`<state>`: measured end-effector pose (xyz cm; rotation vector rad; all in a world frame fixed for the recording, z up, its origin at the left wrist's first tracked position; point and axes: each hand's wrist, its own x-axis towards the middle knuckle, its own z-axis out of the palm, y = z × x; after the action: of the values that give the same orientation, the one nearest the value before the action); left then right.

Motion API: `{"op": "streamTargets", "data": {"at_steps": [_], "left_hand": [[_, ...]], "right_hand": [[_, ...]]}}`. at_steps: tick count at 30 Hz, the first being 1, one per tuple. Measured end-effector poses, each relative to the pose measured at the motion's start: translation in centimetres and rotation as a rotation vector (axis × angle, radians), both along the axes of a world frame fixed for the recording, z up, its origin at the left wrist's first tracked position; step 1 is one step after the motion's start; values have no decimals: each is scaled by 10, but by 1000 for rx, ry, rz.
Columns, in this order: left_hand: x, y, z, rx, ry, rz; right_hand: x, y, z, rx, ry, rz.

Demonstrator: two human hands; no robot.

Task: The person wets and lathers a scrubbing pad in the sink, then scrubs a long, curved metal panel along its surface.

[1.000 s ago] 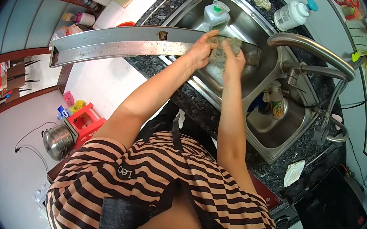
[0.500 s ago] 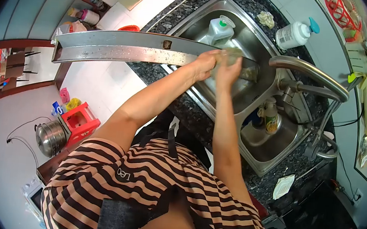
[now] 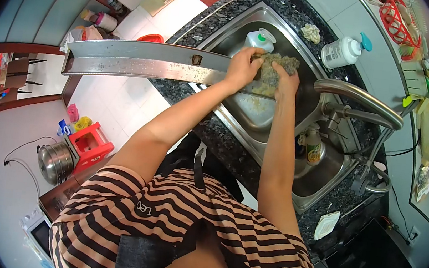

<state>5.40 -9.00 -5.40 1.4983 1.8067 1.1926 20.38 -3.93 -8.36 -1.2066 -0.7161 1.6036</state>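
Note:
A long grey metal trough reaches from over the floor at the left to above the larger sink basin. It is dotted with drops or specks and has a dark square spot on its upper wall. Near its right end my left hand is closed around it, fingertips close to the rag. My right hand grips a shaggy grey-green scrubbing rag, which covers the trough's right end. Behind the hands, a white bottle with a green cap stands in the sink basin.
A curved faucet arches at the right of the sink. The smaller basin holds a bottle with a yellow-green label. On the granite counter are a pump bottle and a crumpled pale wad. A red stool stands at the left.
My right hand has moved right and slightly down with the rag, which was blurred and bunched and now shows spread out. The left part of the trough sits slightly lower in view.

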Motion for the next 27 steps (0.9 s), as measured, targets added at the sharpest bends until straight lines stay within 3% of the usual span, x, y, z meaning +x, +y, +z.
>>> {"op": "streamTargets", "data": {"at_steps": [3, 6, 9, 18, 27], "left_hand": [[-3, 13, 28, 225, 160, 31], [-9, 26, 49, 241, 553, -63], [-10, 35, 43, 153, 724, -170], [-17, 36, 17, 305, 632, -175], [-10, 36, 25, 235, 732, -119]], "right_hand": [[-5, 24, -4, 113, -93, -92], [-9, 34, -1, 148, -71, -99], [-17, 40, 2, 177, -39, -110], [-28, 34, 8, 242, -180, -92], [-14, 18, 16, 148, 22, -81]]}}
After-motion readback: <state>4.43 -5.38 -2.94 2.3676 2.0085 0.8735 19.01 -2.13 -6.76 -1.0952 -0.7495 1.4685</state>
